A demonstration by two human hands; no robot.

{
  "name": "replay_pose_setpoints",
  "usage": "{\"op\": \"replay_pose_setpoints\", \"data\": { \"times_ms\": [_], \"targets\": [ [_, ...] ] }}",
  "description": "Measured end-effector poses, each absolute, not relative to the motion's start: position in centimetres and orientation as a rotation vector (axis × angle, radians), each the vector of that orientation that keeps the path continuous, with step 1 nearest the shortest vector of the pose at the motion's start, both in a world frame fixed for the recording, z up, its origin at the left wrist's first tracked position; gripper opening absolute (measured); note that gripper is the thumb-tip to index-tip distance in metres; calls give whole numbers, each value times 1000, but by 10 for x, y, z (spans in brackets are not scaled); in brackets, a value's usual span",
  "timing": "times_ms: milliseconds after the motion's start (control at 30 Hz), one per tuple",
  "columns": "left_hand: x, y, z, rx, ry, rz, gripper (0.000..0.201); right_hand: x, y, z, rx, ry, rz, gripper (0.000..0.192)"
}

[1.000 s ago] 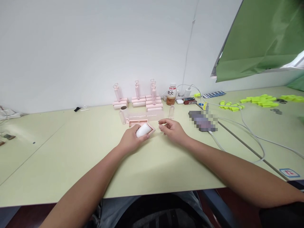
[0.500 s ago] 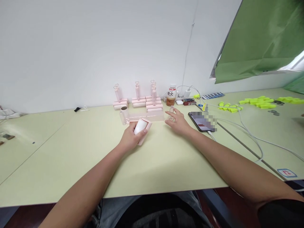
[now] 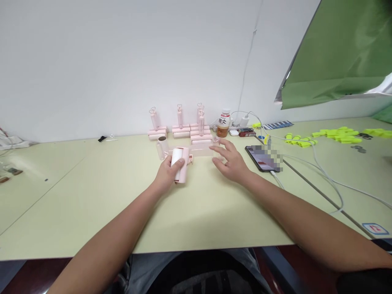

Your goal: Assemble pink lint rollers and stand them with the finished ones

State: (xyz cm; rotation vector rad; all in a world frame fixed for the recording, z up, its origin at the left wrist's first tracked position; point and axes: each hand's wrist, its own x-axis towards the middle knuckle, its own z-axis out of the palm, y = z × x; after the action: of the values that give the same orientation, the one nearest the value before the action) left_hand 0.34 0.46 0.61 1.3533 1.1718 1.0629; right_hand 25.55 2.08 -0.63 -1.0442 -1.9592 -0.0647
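My left hand is closed around a pink lint roller, its white paper roll showing beside the thumb. A small pink piece sticks out at its right side. My right hand hovers with fingers spread and curved. A clear handle shows among its fingertips; whether they touch it I cannot tell. Behind the left hand a white roll with a brown core stands upright, with a clear handle before it. A long translucent pink piece lies between the hands.
Several finished-looking pink rollers with upright clear handles line the wall. A drink bottle, a phone on a white cable, and bright yellow pieces occupy the right. Small black scraps lie at left.
My left hand has turned the lint roller more upright, bringing its pink side into view. The clear handle by my right hand has shifted left, and its fingers have spread slightly.
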Motion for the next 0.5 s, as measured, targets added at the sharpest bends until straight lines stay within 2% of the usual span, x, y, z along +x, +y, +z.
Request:
{"op": "replay_pose_setpoints", "data": {
  "times_ms": [100,233,333,500],
  "targets": [
    [4,4,9,1225,1044,1081,47,243,3,-2,-783,-2100,26,29],
    [4,2,12,1151,927,1066,45,233,-13,1,-572,-2257,158,39],
    [4,1,12,1154,914,1038,43,230,-18,1,-551,-2255,245,47],
    [3,2,9,1181,880,1013,43,231,-18,1,-584,-2186,260,43]
  ]
}}
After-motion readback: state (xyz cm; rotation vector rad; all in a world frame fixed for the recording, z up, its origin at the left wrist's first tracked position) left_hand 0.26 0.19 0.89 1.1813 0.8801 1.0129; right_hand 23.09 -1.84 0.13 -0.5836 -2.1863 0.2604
